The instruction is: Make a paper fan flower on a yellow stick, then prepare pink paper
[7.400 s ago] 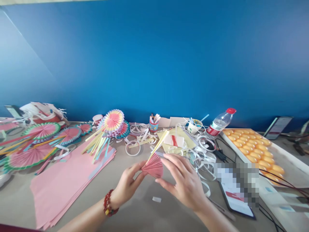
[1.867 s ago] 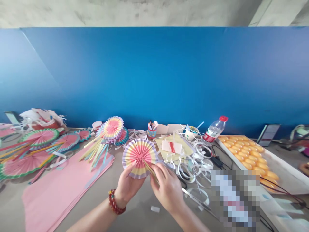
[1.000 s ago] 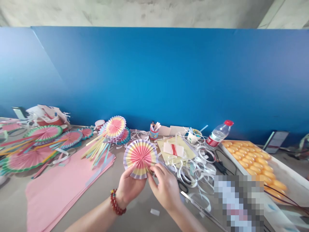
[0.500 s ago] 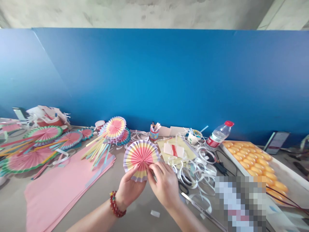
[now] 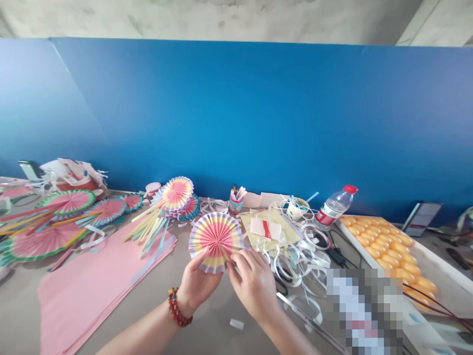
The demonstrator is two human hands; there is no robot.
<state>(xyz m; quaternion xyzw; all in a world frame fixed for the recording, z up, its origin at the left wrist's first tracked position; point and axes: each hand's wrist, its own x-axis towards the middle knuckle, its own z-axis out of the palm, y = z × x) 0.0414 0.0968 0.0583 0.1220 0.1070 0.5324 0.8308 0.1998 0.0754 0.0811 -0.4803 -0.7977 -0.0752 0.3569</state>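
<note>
A round pleated paper fan (image 5: 217,235), pink in the centre with yellow and lilac rings, is held up over the table. My left hand (image 5: 202,281), with a red bead bracelet at its wrist, grips the fan's lower left, thumb on the front and fingers behind. At the lower right edge my right hand (image 5: 253,281) pinches the fan between thumb and fingers. A small white paper scrap (image 5: 237,324) lies on the table below the hands. Long scissors (image 5: 310,320) lie just right of my right wrist.
Pink paper sheets (image 5: 99,286) and finished fans (image 5: 177,193) lie left. Curled white strips (image 5: 295,266), a bottle (image 5: 334,207) and a tray of yellow domes (image 5: 388,246) are on the right. A pen cup (image 5: 236,201) stands behind, before a blue partition (image 5: 236,113).
My right hand has slid slightly down and right along the fan's edge. My left thumb has shifted a little left and down from the centre; the fan stays nearly in place.
</note>
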